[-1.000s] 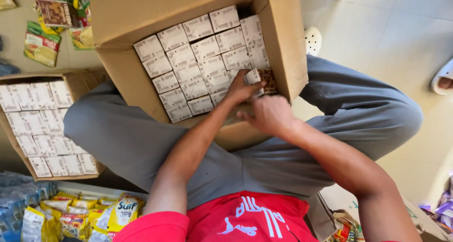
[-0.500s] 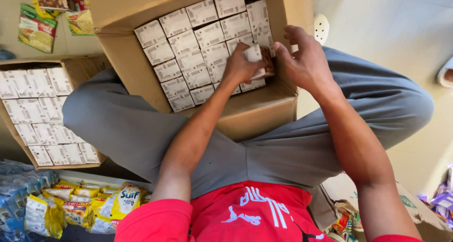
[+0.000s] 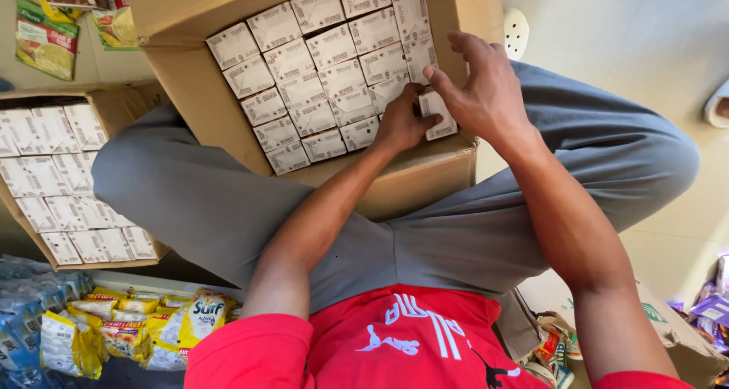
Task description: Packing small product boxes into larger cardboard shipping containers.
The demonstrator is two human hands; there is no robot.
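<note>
At the far left we see a second cardboard box point(image 3: 114, 104) on the floor, open and packed with rows of small white cartons. Below it lie yellow sachet packets point(image 3: 129, 332) and a bundle of blue wrapped packs point(image 3: 26, 305), and green food packets point(image 3: 45, 44) lie at the top left corner.

Moving right, the open cardboard box point(image 3: 395, 180) rests on our lap, between the grey-trousered knees. It is filled with neat rows of small white cartons point(image 3: 319, 78), packed side by side and touching one another.

Our left hand point(image 3: 399, 123) sits in the box's near right corner, fingers curled down and closed around the edge of a small white carton point(image 3: 437, 116) that stands at the end of the front row, against the box wall. Just beside it, our right hand point(image 3: 486, 93) comes in from the right; its thumb and forefinger pinch the same carton from the other side, while the remaining fingers spread loosely open over the box's right wall.

Further right, a pale tiled floor point(image 3: 623, 32) shows beyond the knee, with colourful packets point(image 3: 710, 309) at the lower right edge.
</note>
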